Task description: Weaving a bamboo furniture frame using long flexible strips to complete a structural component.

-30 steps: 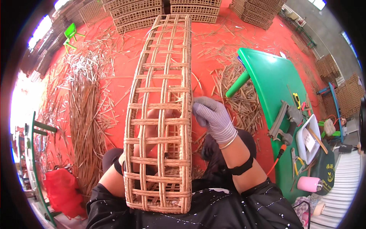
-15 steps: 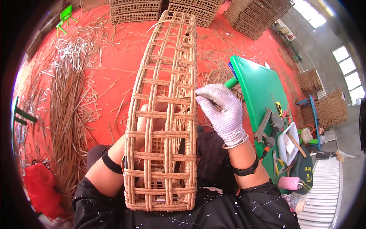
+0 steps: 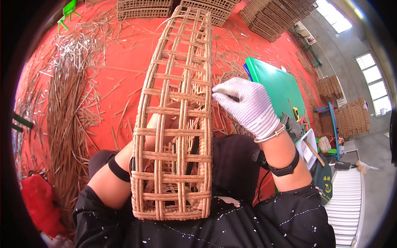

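A long open-lattice wicker basket (image 3: pixel 178 107) lies lengthwise on my lap, its closed end against my dark jacket. My left forearm goes into it from below, and my left hand (image 3: pixel 165 122) shows only through the lattice, bare and pressed against the inside. Whether its fingers grip anything is hidden by the canes. My right hand (image 3: pixel 246 103), in a grey knit glove, rests at the basket's right edge with its fingertips pinched on the side cane about halfway along.
A green table (image 3: pixel 277 84) with hand tools stands to the right. Loose cane strands (image 3: pixel 66 115) lie heaped on the red floor at left. Stacked woven panels (image 3: pixel 273 18) line the back. There is a red bag (image 3: pixel 37 202) lower left and a white roller conveyor (image 3: pixel 347 206) lower right.
My right hand has slid up the basket's right edge and pinched onto it. The view has tipped and moved closer to the basket. My left arm stays inside.
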`<state>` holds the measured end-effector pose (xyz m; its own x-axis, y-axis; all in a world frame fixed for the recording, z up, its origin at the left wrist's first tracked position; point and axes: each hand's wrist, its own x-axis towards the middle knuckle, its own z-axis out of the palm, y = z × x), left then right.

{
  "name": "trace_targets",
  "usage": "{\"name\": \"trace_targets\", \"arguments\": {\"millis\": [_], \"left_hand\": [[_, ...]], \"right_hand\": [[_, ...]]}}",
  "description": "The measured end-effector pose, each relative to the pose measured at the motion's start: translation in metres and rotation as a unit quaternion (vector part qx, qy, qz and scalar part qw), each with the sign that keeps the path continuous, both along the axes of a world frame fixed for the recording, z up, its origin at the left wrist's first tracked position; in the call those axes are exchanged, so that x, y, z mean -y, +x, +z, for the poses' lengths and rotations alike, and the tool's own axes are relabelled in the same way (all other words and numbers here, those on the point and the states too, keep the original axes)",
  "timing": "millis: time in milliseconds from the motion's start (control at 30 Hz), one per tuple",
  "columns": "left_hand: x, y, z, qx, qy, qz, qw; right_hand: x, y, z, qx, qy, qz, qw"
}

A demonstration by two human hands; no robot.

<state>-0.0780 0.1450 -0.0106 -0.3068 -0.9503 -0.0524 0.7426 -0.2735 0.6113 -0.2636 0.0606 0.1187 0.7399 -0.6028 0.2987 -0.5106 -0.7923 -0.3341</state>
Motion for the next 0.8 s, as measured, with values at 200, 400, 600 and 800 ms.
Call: {"name": "trace_targets", "arguments": {"millis": [200,400,600,800], "left_hand": [[-0.002,0.001,0.002,-0.027,0.007,-0.006,1.0],[0.0,-0.003,0.0,-0.058,0.013,-0.019,0.998],[0.003,-0.01,0.0,-0.086,-0.004,-0.03,0.996],[0.003,-0.017,0.002,-0.087,-0.047,-0.038,0.994]], "right_hand": [[-0.003,0.001,-0.004,0.03,-0.002,0.006,1.0],[-0.003,0.011,0.013,-0.026,0.006,0.052,0.998],[0.002,0.067,0.052,-0.403,-0.117,0.059,0.906],[-0.022,0.086,0.062,-0.551,-0.171,0.114,0.808]]}}
